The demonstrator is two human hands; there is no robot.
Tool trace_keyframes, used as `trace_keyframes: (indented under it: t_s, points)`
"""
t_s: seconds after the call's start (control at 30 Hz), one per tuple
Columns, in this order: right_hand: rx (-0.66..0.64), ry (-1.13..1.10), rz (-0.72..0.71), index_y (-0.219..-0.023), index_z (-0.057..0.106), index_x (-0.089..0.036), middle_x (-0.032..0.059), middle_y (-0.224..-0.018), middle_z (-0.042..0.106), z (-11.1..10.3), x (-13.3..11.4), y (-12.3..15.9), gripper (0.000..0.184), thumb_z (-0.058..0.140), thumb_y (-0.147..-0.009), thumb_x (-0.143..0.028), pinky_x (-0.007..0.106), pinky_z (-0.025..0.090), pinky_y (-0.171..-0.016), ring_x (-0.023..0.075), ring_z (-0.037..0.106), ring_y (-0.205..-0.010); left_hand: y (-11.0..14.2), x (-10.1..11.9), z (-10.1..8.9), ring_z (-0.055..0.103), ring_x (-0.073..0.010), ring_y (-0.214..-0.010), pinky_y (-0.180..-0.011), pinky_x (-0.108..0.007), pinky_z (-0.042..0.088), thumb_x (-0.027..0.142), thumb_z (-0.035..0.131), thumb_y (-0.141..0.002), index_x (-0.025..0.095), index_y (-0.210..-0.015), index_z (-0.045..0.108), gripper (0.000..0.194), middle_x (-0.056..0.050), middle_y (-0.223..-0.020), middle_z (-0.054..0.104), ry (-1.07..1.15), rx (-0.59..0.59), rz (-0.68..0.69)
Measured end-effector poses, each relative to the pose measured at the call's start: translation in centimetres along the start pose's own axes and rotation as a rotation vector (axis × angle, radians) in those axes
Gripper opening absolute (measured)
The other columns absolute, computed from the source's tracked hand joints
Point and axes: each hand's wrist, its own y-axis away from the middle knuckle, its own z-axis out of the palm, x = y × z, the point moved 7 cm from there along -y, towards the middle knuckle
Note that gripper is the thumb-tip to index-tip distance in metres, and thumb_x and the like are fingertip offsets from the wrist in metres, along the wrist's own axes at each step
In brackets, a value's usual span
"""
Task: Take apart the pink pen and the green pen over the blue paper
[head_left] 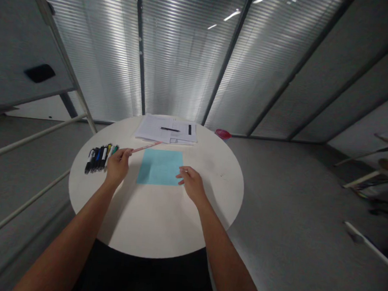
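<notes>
Both bare forearms reach forward from the bottom of the view over a round white tabletop (225, 180). The left hand (118, 166) is closed in a pinch around one end of a slim pink ruler (146, 147), which angles up and to the right, just above a square sheet of light blue paper (160, 167). The blurred strip shows no readable markings, so it could be some other thin tool. The right hand (191, 184) is relaxed and partly open, its fingertips (179, 175) at the sheet's right edge; whether they press on it is hard to tell. Beside the left hand lies a row of marker pens (99, 158). Farther off are stacked printed papers (151, 128) under a black pen (170, 129), and a red bowl (222, 134) at the far rim.
</notes>
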Motion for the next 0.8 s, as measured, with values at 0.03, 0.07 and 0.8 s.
trace_keyframes:
  t_s: [0.03,0.07,0.8]
  points:
    - [-0.004,-0.092,0.023,-0.103,0.063,-0.019,0.0024,-0.077,0.071,0.3,-0.2,-1.3,0.033,0.048,-0.085,-0.043,0.024,0.044,-0.051,0.0114,0.060,-0.051,-0.3,0.8,0.9,0.063,-0.0189,-0.092,-0.085,-0.030,0.047,0.045,0.044,-0.089,0.017,-0.088,0.069,0.038,-0.006,-0.096,0.072,0.047,-0.039,0.012]
    - [0.000,-0.178,0.044,-0.102,0.062,-0.018,0.0019,-0.072,0.070,0.6,-0.5,-2.5,0.034,0.046,-0.085,-0.044,0.021,0.039,-0.044,0.0102,0.057,-0.046,-0.6,1.6,1.9,0.064,-0.0183,-0.088,-0.082,-0.029,0.047,0.046,0.045,-0.089,0.017,-0.085,0.069,0.037,-0.006,-0.094,0.073,0.101,-0.087,0.024]
    - [-0.189,-0.571,0.103,-0.095,0.063,-0.018,-0.0045,-0.060,0.059,3.8,3.7,-8.2,0.040,0.062,-0.075,-0.053,0.018,0.016,-0.032,0.0049,0.042,-0.034,0.6,-0.6,8.7,0.062,-0.0186,-0.075,-0.071,-0.031,0.048,0.046,0.054,-0.085,0.016,-0.090,0.073,0.036,-0.006,-0.083,0.071,0.260,-0.428,-0.042]
